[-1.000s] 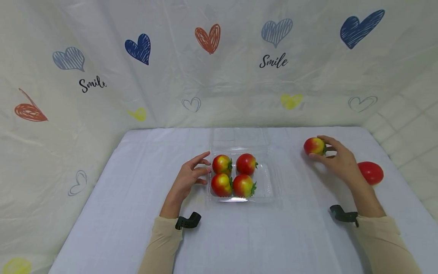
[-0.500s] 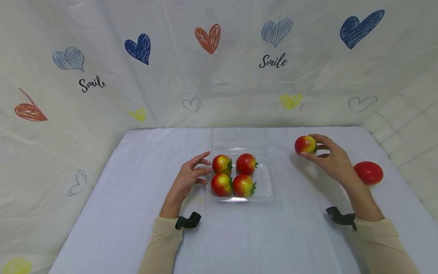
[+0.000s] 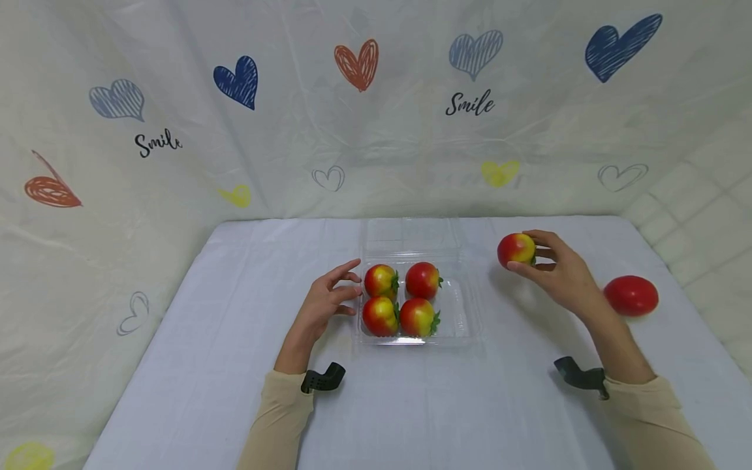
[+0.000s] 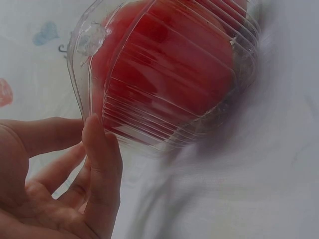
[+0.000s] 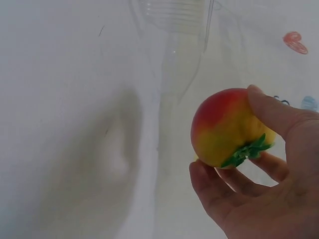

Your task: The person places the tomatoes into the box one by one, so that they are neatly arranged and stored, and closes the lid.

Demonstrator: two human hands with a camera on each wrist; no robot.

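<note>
My right hand (image 3: 558, 271) holds a red-and-yellow tomato-like fruit (image 3: 516, 249) between thumb and fingers, raised above the table to the right of the box. Its green leafy cap (image 5: 247, 151) faces the palm in the right wrist view. A clear plastic box (image 3: 455, 307) with its lid laid back holds several similar fruits (image 3: 422, 281), grouped at its left and middle. At the box's left side rests my left hand (image 3: 320, 300), fingers spread and fingertips (image 4: 97, 130) right at the rim. A smooth red oval fruit (image 3: 631, 296) lies on the table beyond my right forearm.
The box's clear lid (image 3: 411, 236) reaches toward the table's far edge. A white cloth covers the table (image 3: 440, 405). Behind stands a pale curtain (image 3: 405, 143) printed with hearts. Each wrist wears a black camera mount (image 3: 323, 378).
My right hand has carried the fruit leftward, toward the box, uncovering more of the red oval fruit. My left hand and the box have stayed in place.
</note>
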